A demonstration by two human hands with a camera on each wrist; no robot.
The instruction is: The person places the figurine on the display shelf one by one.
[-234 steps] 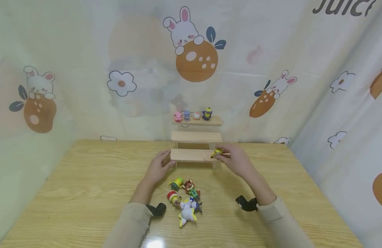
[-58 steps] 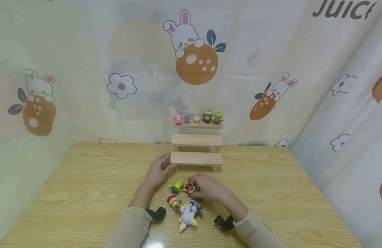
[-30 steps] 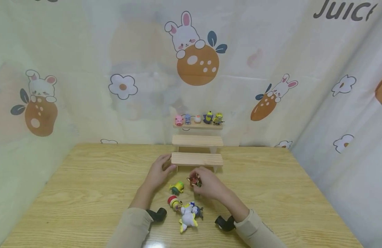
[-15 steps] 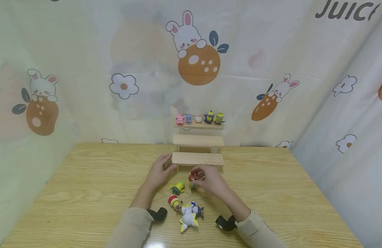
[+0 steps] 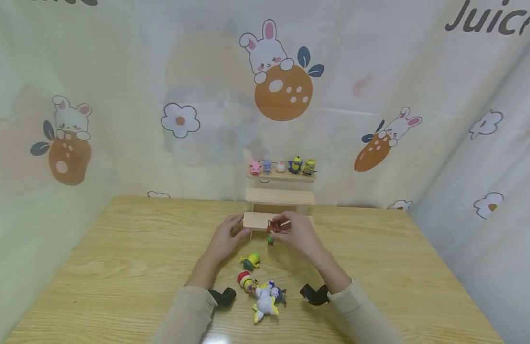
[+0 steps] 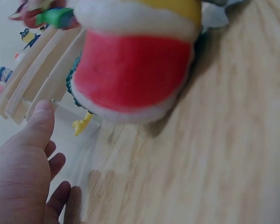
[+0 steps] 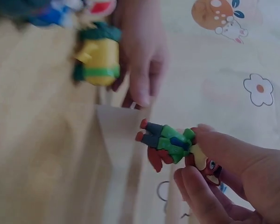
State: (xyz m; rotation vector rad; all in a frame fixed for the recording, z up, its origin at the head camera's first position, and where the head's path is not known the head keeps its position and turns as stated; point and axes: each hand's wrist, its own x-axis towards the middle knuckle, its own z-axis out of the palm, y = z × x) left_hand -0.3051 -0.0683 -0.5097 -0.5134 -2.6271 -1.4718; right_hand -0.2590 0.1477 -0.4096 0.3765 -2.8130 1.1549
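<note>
My right hand [image 5: 301, 234] pinches a fox figurine [image 7: 172, 142] by its head, between thumb and fingers. The fox wears a green shirt and dark trousers, and its legs hang down in front of the lowest step of a wooden tiered shelf [image 5: 257, 220]. At that step's left end rests my left hand [image 5: 223, 239], its fingers loosely bent and around nothing. Nearer on the table lie a yellow-and-green figurine [image 5: 251, 261], a red-hatted yellow one [image 6: 133, 70], a white-and-yellow one [image 5: 265, 303] and a dark blue one [image 5: 279, 295].
On the top step stand a pink pig [image 5: 254, 167], a blue figurine [image 5: 267, 166], a white hen-like one [image 5: 280, 166] and two yellow minions, one dark-caped [image 5: 295, 165], one with goggles [image 5: 309, 167]. A printed curtain [image 5: 213, 143] hangs behind the table [image 5: 118, 267].
The goggled minion, earlier in my right hand, now stands on the top step. My right hand has since gripped the fox, lifted it from the table and moved it forward. My left hand stays put.
</note>
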